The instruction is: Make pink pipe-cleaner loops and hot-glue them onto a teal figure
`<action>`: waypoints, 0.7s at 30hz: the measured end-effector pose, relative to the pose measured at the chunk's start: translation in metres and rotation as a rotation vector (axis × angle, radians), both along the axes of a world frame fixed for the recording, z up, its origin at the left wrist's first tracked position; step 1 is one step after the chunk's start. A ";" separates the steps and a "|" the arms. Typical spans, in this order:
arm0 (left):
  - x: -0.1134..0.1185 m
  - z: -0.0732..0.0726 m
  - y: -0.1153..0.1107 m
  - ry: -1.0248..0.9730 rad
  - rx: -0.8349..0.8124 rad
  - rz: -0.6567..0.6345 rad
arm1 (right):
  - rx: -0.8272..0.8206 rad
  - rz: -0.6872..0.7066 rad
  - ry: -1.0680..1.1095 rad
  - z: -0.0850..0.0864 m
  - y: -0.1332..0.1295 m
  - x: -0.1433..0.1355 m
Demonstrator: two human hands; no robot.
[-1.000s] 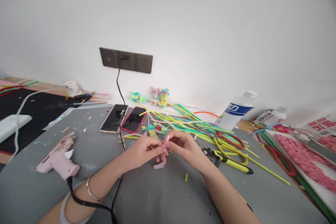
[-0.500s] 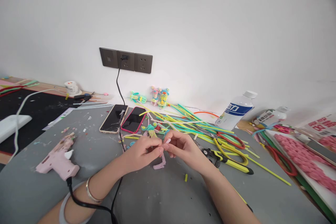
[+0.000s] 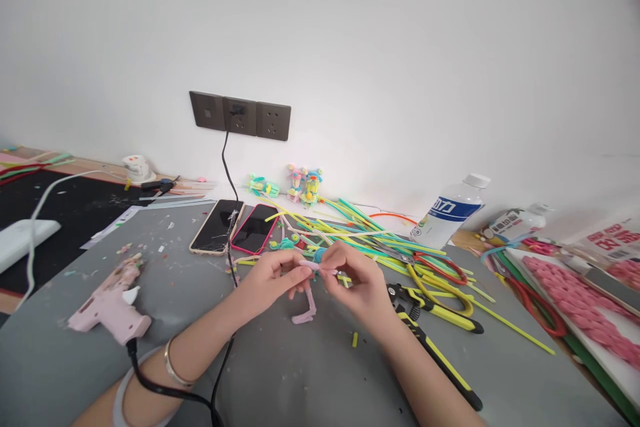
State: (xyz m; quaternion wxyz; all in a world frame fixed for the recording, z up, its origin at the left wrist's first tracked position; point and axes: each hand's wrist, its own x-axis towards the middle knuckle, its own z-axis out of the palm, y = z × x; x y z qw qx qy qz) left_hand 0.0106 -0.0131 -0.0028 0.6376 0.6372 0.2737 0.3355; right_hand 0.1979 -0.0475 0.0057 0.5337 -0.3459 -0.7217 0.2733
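Observation:
My left hand (image 3: 275, 280) and my right hand (image 3: 356, 281) face each other above the middle of the grey table. Between them stretches a short pale pink pipe cleaner (image 3: 315, 267), pinched by the fingertips of each hand. Just below, a bent lilac pipe cleaner (image 3: 305, 315) hangs or lies near the tabletop; its upper end is hidden by my fingers. A small turquoise and yellow pipe-cleaner figure (image 3: 286, 242) lies behind my left hand, partly covered. The pliers (image 3: 425, 310) with yellow and black handles are beside my right hand.
A pink glue gun (image 3: 113, 307) lies at left, its black cord (image 3: 173, 388) crossing my left forearm. Two phones (image 3: 219, 227) lie behind. Loose pipe cleaners (image 3: 350, 227), scissors (image 3: 440, 267) and a bottle (image 3: 450, 213) are toward the wall. A yellow scrap (image 3: 355, 339) lies in front.
My hands have drawn slightly apart, and the pink pipe cleaner now lies level between them. My right hand has shifted right and turned. More of the pliers' lower handle shows.

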 end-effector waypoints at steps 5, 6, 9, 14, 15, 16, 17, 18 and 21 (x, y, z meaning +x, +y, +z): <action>0.003 -0.004 0.000 -0.154 -0.297 0.009 | 0.459 -0.135 -0.337 -0.004 -0.005 -0.001; 0.003 -0.004 -0.001 -0.174 -0.336 0.010 | 0.506 -0.159 -0.372 -0.005 -0.006 -0.001; 0.004 -0.005 -0.001 -0.227 -0.406 0.024 | 0.545 -0.212 -0.411 -0.006 -0.007 -0.002; 0.003 -0.003 -0.001 -0.234 -0.396 0.051 | 0.551 -0.235 -0.423 -0.006 -0.006 -0.003; 0.003 -0.003 -0.001 -0.227 -0.394 0.050 | 0.550 -0.231 -0.421 -0.005 -0.006 -0.003; 0.003 -0.003 -0.001 -0.219 -0.393 0.049 | 0.546 -0.228 -0.419 -0.004 -0.006 -0.004; 0.003 -0.003 -0.001 -0.212 -0.391 0.051 | 0.541 -0.222 -0.417 -0.003 -0.006 -0.004; 0.003 -0.003 -0.001 -0.205 -0.388 0.058 | 0.535 -0.217 -0.415 -0.002 -0.006 -0.004; 0.002 -0.003 -0.001 -0.204 -0.374 0.089 | 0.519 -0.199 -0.405 0.000 -0.006 -0.005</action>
